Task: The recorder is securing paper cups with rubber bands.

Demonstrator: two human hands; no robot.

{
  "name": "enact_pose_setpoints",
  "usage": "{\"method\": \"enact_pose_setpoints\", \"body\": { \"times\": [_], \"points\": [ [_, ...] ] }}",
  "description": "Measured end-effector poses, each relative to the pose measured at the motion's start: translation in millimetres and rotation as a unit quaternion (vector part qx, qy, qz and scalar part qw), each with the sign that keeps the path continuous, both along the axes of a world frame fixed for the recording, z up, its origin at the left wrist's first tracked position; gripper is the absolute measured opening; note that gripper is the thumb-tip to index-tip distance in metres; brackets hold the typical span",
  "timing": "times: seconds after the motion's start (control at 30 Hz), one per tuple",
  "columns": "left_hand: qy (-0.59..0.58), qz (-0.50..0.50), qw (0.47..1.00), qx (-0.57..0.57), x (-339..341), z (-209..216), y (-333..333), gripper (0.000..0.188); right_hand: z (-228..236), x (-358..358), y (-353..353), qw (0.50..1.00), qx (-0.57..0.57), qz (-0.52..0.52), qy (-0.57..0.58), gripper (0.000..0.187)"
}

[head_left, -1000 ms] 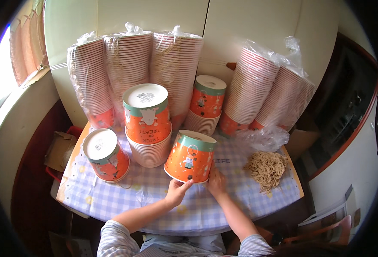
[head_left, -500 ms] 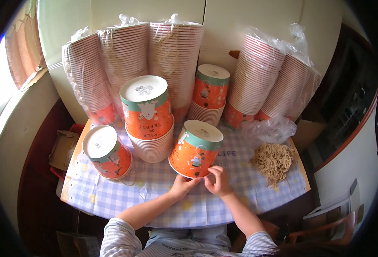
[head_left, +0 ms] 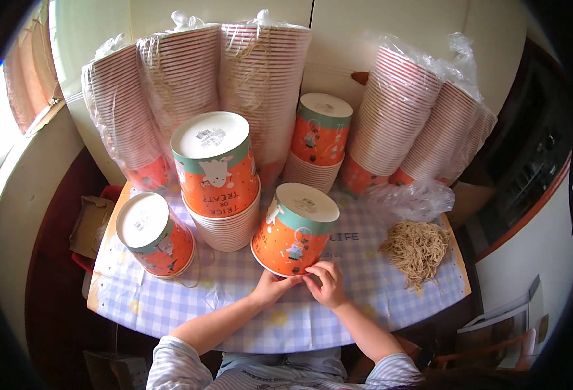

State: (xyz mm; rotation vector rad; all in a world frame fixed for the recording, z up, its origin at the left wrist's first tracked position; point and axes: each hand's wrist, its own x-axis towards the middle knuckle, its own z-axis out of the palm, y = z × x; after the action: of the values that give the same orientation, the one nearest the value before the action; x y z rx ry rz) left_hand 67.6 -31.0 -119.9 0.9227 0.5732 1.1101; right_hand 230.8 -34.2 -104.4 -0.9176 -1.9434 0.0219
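Observation:
An orange paper bucket (head_left: 291,242) with a green band stands upside down before me, tilted, its white base up. My left hand (head_left: 273,287) has its fingers at the near rim, gripping the edge. Just beside it, my right hand (head_left: 326,284) pinches at the same rim; a thin strand may be between its fingers, but I cannot make it out. Left of the hands another upturned paper bucket (head_left: 169,247) stands with a loop of string (head_left: 196,275) at its rim. Between them rises a short stack of nested buckets (head_left: 220,192).
Tall plastic-wrapped bucket stacks (head_left: 267,97) line the back left, with more wrapped stacks (head_left: 390,110) at the back right. A smaller stack (head_left: 321,140) stands between. Tangled twine (head_left: 416,253) and a crumpled clear bag (head_left: 413,199) lie at right on the checkered tablecloth (head_left: 364,312).
My right hand has come down and left, its fingers now against the bucket's rim. My left hand stays at the near rim. The view has shifted slightly.

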Motion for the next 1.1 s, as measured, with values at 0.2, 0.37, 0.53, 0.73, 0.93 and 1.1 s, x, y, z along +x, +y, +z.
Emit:
{"method": "enact_pose_setpoints", "body": {
  "times": [0.2, 0.37, 0.53, 0.73, 0.93, 1.1],
  "points": [
    [0.020, -0.019, 0.999, 0.016, 0.1, 2.1, -1.9, 0.030, -3.1, 1.4, 1.6, 1.000, -0.001, -0.019, 0.012, 0.020],
    [0.025, -0.014, 0.999, 0.016, 0.2, 4.3, -2.5, 0.030, -2.1, 2.3, 3.9, 0.999, 0.029, -0.015, -0.023, 0.018],
    [-0.002, -0.019, 1.000, -0.023, 2.8, 0.7, -3.1, 0.030, 0.5, 4.6, 3.8, 0.999, 0.021, -0.029, -0.038, 0.015],
    [-0.011, 0.010, 0.999, -0.046, 2.7, -3.9, -4.3, 0.029, 0.9, 24.1, 15.7, 0.994, -0.020, -0.104, 0.004, 0.014],
    [0.003, -0.001, 0.999, -0.032, 2.5, -6.8, -3.5, 0.026, -7.1, 52.9, 26.2, 0.978, -0.074, -0.182, -0.070, 0.012],
    [0.012, -0.001, 1.000, 0.005, 1.9, -7.2, 1.0, 0.024, 1.0, 77.4, 32.0, 0.964, -0.092, -0.249, -0.022, 0.019]
  ]
}}
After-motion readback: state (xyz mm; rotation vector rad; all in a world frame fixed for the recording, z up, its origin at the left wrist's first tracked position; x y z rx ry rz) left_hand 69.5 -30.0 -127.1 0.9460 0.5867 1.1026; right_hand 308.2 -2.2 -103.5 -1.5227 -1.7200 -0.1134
